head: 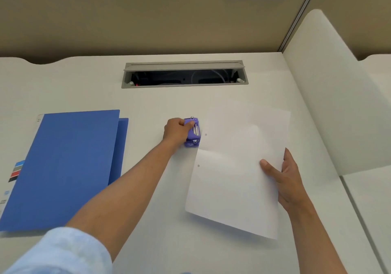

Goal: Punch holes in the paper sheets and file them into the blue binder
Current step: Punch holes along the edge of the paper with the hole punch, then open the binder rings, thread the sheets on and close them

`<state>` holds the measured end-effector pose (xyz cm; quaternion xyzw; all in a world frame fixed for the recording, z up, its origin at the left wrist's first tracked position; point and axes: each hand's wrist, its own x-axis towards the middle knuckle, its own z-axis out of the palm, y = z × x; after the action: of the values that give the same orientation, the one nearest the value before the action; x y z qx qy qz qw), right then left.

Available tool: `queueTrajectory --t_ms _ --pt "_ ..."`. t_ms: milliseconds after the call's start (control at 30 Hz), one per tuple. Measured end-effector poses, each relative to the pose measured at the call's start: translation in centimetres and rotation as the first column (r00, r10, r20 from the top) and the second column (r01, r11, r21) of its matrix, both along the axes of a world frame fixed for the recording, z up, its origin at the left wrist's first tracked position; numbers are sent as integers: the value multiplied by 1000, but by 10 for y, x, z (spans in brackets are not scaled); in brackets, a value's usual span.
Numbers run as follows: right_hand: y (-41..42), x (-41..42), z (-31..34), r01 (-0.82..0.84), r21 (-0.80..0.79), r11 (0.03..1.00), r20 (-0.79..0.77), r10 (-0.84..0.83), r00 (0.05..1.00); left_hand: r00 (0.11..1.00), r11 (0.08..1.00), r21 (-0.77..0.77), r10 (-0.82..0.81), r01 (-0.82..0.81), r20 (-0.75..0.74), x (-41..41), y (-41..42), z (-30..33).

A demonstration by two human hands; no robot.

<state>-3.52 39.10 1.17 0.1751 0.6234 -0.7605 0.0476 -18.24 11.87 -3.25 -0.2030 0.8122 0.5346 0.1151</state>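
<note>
1. The left hand (176, 130) is closed over the purple hole punch (192, 132), which sits on the counter (148, 100) touching the left edge of the paper.
2. The right hand (283, 180) has its grip closed on the right edge of the paper sheets (239, 168), thumb on top and fingers underneath. The near end looks lifted off the counter, judging by the shadow under it.
3. Two punched holes show near the paper's left edge: one (205, 134) just beside the punch, one (198, 165) nearer the person. Punching looks done, and filing is what remains.
4. The blue binder (69, 163) lies shut on the left of the counter, well apart from the paper, with a second blue flap peeking out at its right edge.
5. Risks, as I judge them:
   - If more than one sheet is held, a one-sided pinch could let them fan, so the holes stop lining up for the binder's prongs.
   - If the paper's edge is still inside the punch slot, pulling it away could tear at the far hole.
   - The binder must be opened first; doing so with the paper in hand could crease it.
6. Count: one hole punch, one binder, two visible holes. Paper reads as one sheet; I cannot tell whether more lie beneath.
</note>
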Motion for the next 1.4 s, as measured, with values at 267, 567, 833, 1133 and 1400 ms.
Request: queueTrajectory --t_ms 267,567,833,1133,1400 --pt "4 1 -9 25 -40 999 26 -24 999 1000 1000 22 -19 19 8 -25 16 1" --pt "-2 7 -13 -11 -44 999 45 13 999 994 973 -226 -63 40 -95 32 -6 32" --pt "-30 14 -13 -83 -10 996 55 84 995 965 639 -765 -144 -80 -221 129 -105 47" --pt "-104 33 -2 -107 -26 994 49 108 993 954 591 -754 -111 287 277 163 -175 51" --pt "-156 58 3 -59 -28 998 50 60 997 925 595 -708 -252 380 285 167 -186 68"
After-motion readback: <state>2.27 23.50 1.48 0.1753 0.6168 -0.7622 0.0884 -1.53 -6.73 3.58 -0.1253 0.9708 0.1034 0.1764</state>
